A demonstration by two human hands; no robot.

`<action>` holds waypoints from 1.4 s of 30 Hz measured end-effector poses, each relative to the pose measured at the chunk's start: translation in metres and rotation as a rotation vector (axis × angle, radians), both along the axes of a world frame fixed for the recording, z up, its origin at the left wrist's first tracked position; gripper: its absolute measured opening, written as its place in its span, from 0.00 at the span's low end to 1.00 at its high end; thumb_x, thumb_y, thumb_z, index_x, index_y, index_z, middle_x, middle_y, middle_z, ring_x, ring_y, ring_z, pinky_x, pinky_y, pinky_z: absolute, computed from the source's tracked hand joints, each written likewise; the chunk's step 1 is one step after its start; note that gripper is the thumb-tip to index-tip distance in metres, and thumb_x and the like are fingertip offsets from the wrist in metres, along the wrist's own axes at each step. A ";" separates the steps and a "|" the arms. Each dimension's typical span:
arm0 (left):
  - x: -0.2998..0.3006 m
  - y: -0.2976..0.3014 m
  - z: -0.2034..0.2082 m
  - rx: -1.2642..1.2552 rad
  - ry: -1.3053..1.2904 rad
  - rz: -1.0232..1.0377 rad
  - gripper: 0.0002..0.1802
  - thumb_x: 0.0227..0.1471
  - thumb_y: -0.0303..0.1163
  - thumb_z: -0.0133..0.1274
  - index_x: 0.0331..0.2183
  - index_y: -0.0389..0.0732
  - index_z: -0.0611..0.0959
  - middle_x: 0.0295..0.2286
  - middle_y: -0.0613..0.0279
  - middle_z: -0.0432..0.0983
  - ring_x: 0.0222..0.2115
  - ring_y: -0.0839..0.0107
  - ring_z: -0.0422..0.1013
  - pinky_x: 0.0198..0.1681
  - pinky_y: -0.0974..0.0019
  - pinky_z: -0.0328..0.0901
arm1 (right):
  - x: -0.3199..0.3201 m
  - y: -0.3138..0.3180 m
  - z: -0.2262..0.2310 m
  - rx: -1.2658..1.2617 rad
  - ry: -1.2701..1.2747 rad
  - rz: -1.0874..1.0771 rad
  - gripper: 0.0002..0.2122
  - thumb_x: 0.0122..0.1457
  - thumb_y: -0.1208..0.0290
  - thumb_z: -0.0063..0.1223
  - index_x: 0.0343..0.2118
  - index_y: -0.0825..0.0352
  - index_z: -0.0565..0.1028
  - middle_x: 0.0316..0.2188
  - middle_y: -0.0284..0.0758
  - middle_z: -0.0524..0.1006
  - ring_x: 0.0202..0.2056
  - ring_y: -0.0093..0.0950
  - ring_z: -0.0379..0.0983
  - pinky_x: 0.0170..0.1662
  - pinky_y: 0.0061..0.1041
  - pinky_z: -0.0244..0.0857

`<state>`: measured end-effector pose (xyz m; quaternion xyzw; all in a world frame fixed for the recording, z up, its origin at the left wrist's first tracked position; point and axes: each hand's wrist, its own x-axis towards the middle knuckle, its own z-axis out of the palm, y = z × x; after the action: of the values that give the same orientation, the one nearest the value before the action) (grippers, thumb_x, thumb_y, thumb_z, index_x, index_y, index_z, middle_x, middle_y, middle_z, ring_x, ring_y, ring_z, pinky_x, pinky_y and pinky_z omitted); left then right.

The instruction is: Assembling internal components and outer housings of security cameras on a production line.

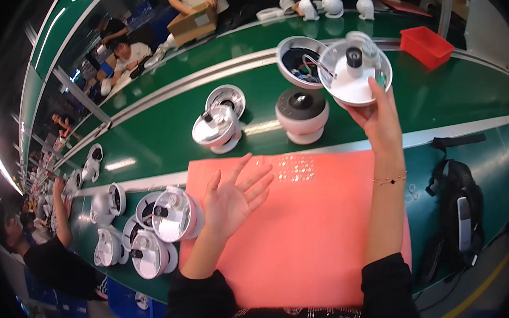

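Partly unseen right hand (382,120) beneath housing (345,88).

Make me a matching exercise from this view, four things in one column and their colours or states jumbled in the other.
Column one:
1. Right hand
2. Left hand
3. Bin
4. Mat

Column two:
A. Salmon pink
B. Open, holding nothing
C. Red
D. Gripping a white housing

Right pairs: 1-D, 2-B, 3-C, 4-A.

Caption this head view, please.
Right hand holding an open white housing, empty left hand spread over a pink mat.
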<state>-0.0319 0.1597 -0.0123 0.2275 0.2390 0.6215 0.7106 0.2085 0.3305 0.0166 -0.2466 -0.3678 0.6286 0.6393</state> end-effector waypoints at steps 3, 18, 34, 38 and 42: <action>-0.009 -0.038 -0.006 -0.056 0.198 -0.093 0.36 0.54 0.55 0.35 0.58 0.45 0.51 0.52 0.40 0.55 0.49 0.54 0.63 0.47 0.59 0.63 | -0.019 -0.031 0.021 0.008 -0.053 0.207 0.21 0.55 0.58 0.48 0.48 0.65 0.64 0.41 0.36 0.72 0.40 0.28 0.73 0.40 0.28 0.71; -0.010 -0.141 -0.069 -0.027 -0.157 0.218 0.32 0.55 0.53 0.31 0.50 0.36 0.67 0.47 0.52 0.66 0.47 0.58 0.65 0.52 0.52 0.59 | -0.034 -0.119 -0.033 -0.438 -0.607 0.772 0.20 0.59 0.57 0.42 0.48 0.68 0.64 0.38 0.33 0.72 0.36 0.18 0.70 0.36 0.20 0.69; 0.039 -0.167 0.010 -0.147 0.041 0.038 0.47 0.49 0.59 0.41 0.59 0.44 0.40 0.55 0.50 0.49 0.56 0.57 0.50 0.57 0.52 0.48 | -0.036 -0.236 0.035 1.167 -1.109 0.527 0.26 0.37 0.56 0.65 0.36 0.71 0.72 0.28 0.39 0.71 0.26 0.32 0.72 0.28 0.26 0.69; 0.049 -0.164 -0.005 0.051 0.187 0.096 0.47 0.49 0.53 0.45 0.57 0.49 0.35 0.55 0.56 0.41 0.57 0.60 0.46 0.56 0.52 0.48 | -0.014 -0.224 0.038 1.049 -1.250 0.569 0.27 0.36 0.71 0.58 0.45 0.66 0.70 0.24 0.32 0.69 0.22 0.24 0.69 0.23 0.21 0.64; 0.035 -0.152 -0.017 0.095 0.834 0.093 0.33 0.41 0.21 0.55 0.50 0.40 0.61 0.47 0.56 0.57 0.50 0.65 0.57 0.52 0.62 0.58 | -0.001 -0.196 0.051 0.792 -1.205 0.636 0.31 0.34 0.79 0.58 0.49 0.69 0.66 0.26 0.40 0.71 0.25 0.35 0.69 0.27 0.28 0.65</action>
<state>0.0031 0.0076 -0.0293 0.4810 0.4874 0.5178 0.5129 0.2074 0.1346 0.0680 -0.1816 -0.9004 0.3617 0.1594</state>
